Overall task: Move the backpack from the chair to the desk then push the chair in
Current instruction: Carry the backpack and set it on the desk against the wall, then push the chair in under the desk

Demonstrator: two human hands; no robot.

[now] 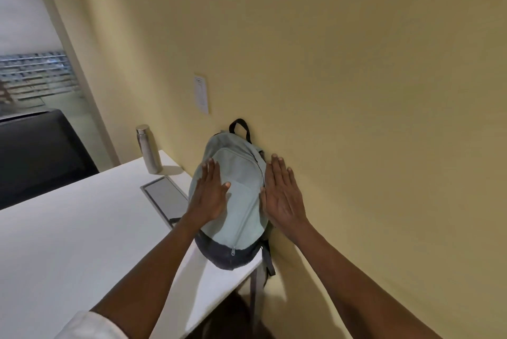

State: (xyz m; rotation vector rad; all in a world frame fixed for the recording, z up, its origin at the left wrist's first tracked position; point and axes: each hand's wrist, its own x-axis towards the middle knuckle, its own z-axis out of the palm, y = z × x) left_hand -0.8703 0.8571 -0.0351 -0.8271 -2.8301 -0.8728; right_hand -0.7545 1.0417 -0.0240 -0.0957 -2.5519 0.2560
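The left hand point(210, 190) lies flat and open on the front panel of the backpack point(233, 201), fingers together and pointing up toward the wall point(356, 92). The right hand point(282, 193) is open too, palm against the bag's right flank, between the bag and the wall; whether its fingertips touch the wall itself is hard to tell from this angle. Neither hand grips anything.

The backpack sits on the tabletop point(82, 229) at its far right corner, leaning back against the wall, with its dark base near the front edge and a strap point(270, 262) hanging over the side. The placing looks nearly finished, so the step in hand is settling the bag. To do it well, press it gently back and a little leftward so the base rests fully on the surface, then lift both palms slowly and watch whether it slumps toward the edge.

A steel bottle point(148, 149) stands near on the left, beside a recessed cable hatch point(164, 196); keep the bag from nudging the bottle. The chair to be pushed in is not clearly in view.
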